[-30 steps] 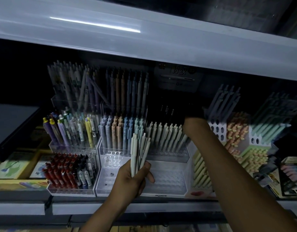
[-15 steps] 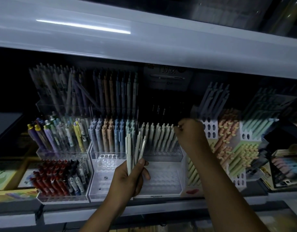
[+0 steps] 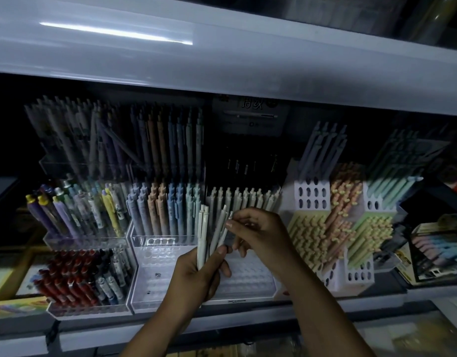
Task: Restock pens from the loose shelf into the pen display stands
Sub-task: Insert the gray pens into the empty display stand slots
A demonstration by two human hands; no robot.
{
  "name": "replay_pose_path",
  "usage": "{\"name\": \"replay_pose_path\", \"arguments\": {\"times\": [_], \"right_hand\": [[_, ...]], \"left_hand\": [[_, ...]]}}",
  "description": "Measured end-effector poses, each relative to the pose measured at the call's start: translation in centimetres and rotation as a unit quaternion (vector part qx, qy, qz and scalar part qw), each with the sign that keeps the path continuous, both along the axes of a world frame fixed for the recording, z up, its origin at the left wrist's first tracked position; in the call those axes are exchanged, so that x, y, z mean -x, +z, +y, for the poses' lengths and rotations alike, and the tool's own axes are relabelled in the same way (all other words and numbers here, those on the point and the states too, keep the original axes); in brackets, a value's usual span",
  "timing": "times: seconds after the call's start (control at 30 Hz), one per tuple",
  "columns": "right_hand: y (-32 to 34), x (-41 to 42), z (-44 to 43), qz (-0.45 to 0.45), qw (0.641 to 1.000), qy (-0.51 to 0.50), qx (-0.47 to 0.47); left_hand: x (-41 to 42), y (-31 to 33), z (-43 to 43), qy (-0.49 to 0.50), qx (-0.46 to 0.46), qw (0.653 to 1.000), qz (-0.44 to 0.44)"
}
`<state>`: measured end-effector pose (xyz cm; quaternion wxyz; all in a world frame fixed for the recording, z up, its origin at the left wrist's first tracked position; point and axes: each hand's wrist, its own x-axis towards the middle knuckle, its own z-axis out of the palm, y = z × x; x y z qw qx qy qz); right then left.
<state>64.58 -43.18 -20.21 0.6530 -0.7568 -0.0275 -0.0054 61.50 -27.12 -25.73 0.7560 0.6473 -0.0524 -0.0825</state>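
My left hand [image 3: 196,274] grips a bundle of pale pens [image 3: 203,233] upright in front of a clear tiered display stand [image 3: 155,287]. My right hand [image 3: 258,230] has its thumb and fingers pinched on the top of one pen [image 3: 222,228] in that bundle. Behind the hands, the stand's back row holds a line of cream pens [image 3: 245,197]. Its front tiers show bare holes. To the left, pastel blue, peach and teal pens [image 3: 165,204] fill another row.
A stand with red and dark pens [image 3: 75,282] sits at the lower left, with colourful pens [image 3: 75,210] above it. White block holders with yellow and orange pens [image 3: 333,228] stand at the right. A white shelf [image 3: 222,60] overhangs everything.
My right hand came back from the cream pens at the rear of the stand and down to the bundle in my left hand, where it now pinches one pen.
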Motion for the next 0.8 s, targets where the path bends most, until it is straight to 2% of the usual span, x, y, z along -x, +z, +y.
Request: {"name": "replay_pose_path", "arguments": {"times": [0.13, 0.37, 0.43, 0.6, 0.8], "right_hand": [[0.5, -0.4, -0.6, 0.030, 0.997, 0.001, -0.072], [3.2, -2.5, -4.5, -0.027, 0.988, -0.091, -0.125], [3.8, -3.2, -6.0, -0.061, 0.987, -0.130, -0.069], [3.9, -4.6, -8.6, -0.110, 0.965, -0.148, 0.188], [3.6, -4.8, -8.9, -0.124, 0.935, -0.135, 0.305]], "left_hand": [[-0.2, 0.2, -0.1, -0.004, 0.007, 1.000, 0.006], [-0.4, -0.2, 0.1, 0.010, 0.029, 0.999, 0.022], [-0.5, -0.5, 0.1, 0.016, 0.043, 0.999, 0.027], [-0.7, -1.0, 0.0, 0.012, 0.070, 0.997, 0.027], [-0.7, -1.5, -0.1, 0.012, 0.077, 0.996, 0.033]]}}
